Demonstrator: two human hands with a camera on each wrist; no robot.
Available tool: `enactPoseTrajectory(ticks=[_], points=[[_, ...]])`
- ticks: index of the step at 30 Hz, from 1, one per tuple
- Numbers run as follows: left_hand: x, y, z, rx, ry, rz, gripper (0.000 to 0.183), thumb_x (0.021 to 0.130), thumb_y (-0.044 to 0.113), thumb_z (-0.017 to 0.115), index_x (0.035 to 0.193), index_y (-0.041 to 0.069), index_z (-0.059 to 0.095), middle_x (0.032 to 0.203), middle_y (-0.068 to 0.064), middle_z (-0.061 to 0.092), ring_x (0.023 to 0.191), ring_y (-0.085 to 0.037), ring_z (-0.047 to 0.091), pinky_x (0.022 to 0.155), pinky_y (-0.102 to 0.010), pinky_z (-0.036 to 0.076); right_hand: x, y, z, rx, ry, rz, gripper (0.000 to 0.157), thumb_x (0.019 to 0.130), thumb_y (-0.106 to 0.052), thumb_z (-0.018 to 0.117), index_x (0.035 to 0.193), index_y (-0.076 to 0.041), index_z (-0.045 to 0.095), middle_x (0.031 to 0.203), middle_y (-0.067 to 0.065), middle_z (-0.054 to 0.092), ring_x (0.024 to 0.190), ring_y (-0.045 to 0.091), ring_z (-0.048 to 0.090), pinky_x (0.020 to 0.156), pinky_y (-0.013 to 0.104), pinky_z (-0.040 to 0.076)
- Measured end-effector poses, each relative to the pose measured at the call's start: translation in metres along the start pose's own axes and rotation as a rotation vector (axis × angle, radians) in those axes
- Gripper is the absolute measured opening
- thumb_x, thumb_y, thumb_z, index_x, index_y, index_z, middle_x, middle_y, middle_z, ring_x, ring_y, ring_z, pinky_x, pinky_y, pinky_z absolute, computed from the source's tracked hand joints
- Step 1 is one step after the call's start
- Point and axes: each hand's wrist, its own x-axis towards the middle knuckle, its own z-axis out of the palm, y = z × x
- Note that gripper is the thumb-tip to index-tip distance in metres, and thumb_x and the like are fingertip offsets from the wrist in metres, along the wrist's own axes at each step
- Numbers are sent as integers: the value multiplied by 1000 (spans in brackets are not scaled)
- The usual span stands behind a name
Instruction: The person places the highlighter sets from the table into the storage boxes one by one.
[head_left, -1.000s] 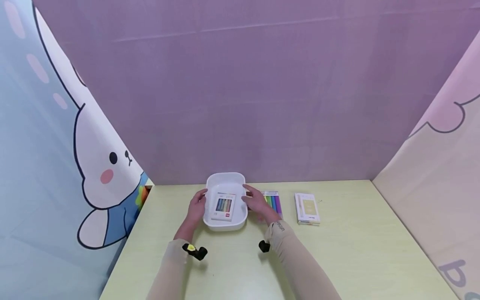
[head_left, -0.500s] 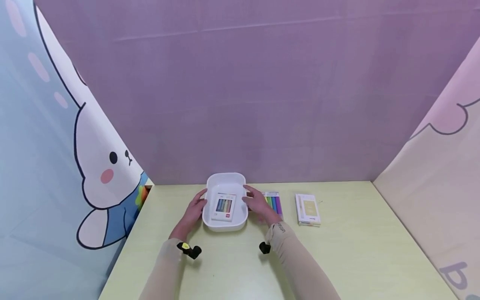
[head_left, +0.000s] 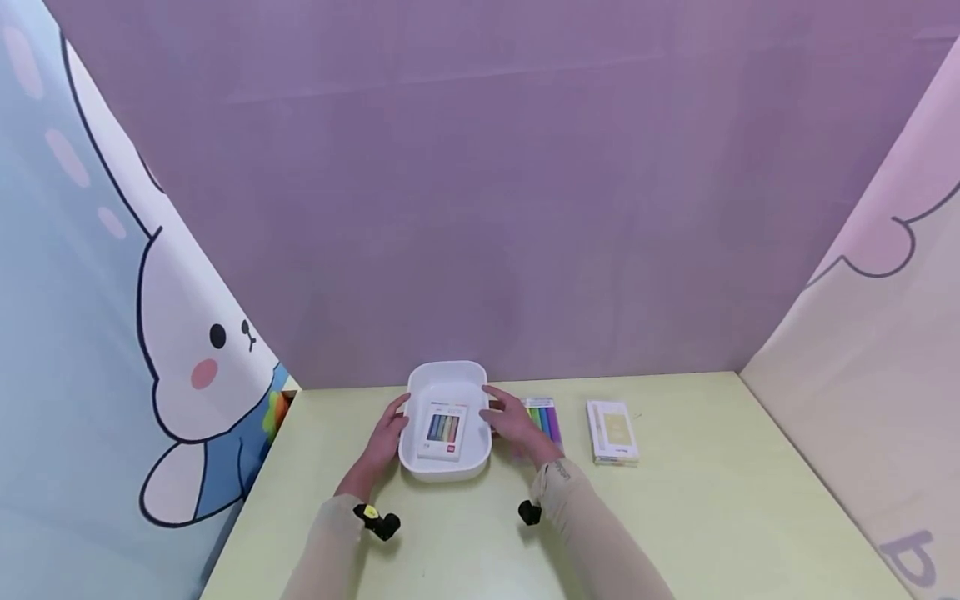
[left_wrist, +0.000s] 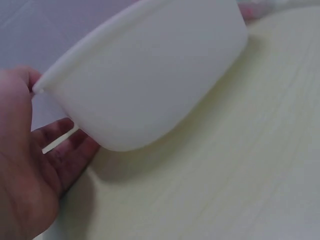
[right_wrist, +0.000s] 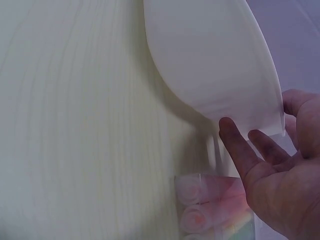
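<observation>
A white plastic storage basin (head_left: pixel 444 475) stands near the back edge of the table. Inside it lies a flat white box (head_left: pixel 442 432) printed with a row of coloured sticks. At the basin's left side, my left hand (head_left: pixel 384 437) holds the rim with the thumb, the other fingers against the outer wall. My right hand (head_left: pixel 516 421) grips the opposite side the same way, thumb at the rim and fingertips on the wall (right_wrist: pixel 225 65). Just beyond the right hand, a clear pack of coloured markers (head_left: pixel 550 423) is partly hidden behind it.
Farther right on the pale wooden table (head_left: pixel 712 500) lies a white box with a yellow panel (head_left: pixel 618 429). A purple cloth (head_left: pixel 480 208) rises behind the table. Printed cloths flank it, the left one showing a rabbit (head_left: pixel 202 350).
The head view has tilted up a little, so everything sits lower in it. The left wrist has swung slightly to the left. Both hands stay on the basin.
</observation>
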Motion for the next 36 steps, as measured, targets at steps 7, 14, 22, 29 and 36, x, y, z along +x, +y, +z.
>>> enactPoseTrajectory(ticks=[7, 14, 22, 29, 36], points=[[-6, -7, 4, 25, 65, 15, 45, 103, 20, 42, 148, 27, 40, 130, -22, 53, 112, -34, 54, 91, -42, 46, -6, 0, -1, -44, -2, -35, 55, 97, -12, 58, 149, -19, 41, 139, 24, 46, 105, 35, 61, 76, 41, 55], [-9, -9, 2, 25, 65, 15, 45, 103, 21, 42, 148, 27, 40, 131, -22, 53, 112, -34, 56, 90, -41, 47, -7, -1, 3, -138, 2, -64, 55, 97, -12, 58, 149, -18, 41, 136, 25, 48, 104, 33, 61, 73, 37, 56], [-5, -5, 0, 27, 52, 32, 46, 104, 21, 41, 149, 28, 39, 133, -22, 53, 114, -34, 54, 93, -43, 45, -8, -7, -6, -339, 21, -180, 53, 99, -19, 57, 148, -11, 40, 138, 24, 48, 102, 33, 63, 73, 34, 56], [-5, -1, -1, -13, 33, 17, 46, 105, 22, 41, 150, 29, 37, 134, -21, 52, 113, -34, 54, 91, -40, 46, -17, -26, -38, -501, 99, -335, 41, 95, -14, 61, 134, 0, 54, 130, 22, 57, 92, 30, 67, 76, 37, 55], [-10, -2, 4, -39, 21, 12, 46, 105, 21, 40, 150, 26, 37, 136, -22, 49, 117, -35, 53, 94, -43, 45, -33, -27, -64, -701, 151, -340, 38, 93, -15, 62, 129, -2, 59, 132, 17, 56, 110, 34, 59, 93, 44, 47]])
